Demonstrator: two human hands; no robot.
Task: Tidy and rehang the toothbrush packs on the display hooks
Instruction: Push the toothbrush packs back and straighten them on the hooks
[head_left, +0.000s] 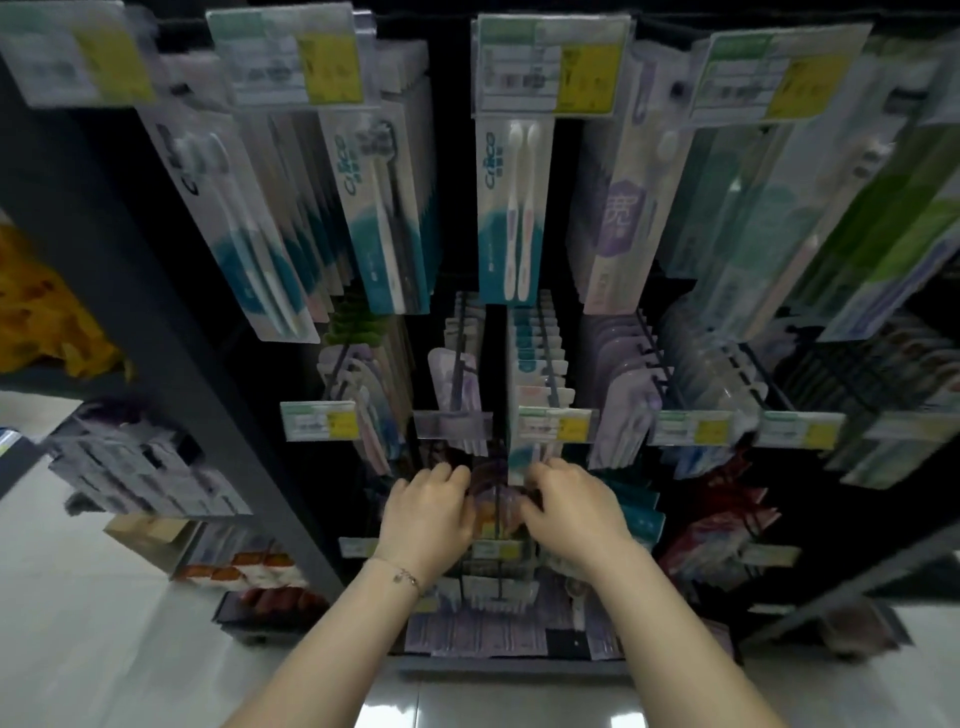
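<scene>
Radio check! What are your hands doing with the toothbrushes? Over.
Left hand, right hand grip toothbrush packs, low row. Price tag just above, not blocking.

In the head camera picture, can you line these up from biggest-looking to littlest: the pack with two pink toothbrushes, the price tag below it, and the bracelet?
1. pack with two pink toothbrushes, probably helped by hanging nearer the camera.
2. price tag below it.
3. bracelet, just a thin chain.

A dark upright display rack (452, 218) is stood on a glossy pale tiled floor (104, 649). Rows of carded toothbrush packs (511, 208) are hung from its thin black wire hooks (652, 353), most hooks being fronted by a white-and-yellow price label (553, 65).
</scene>
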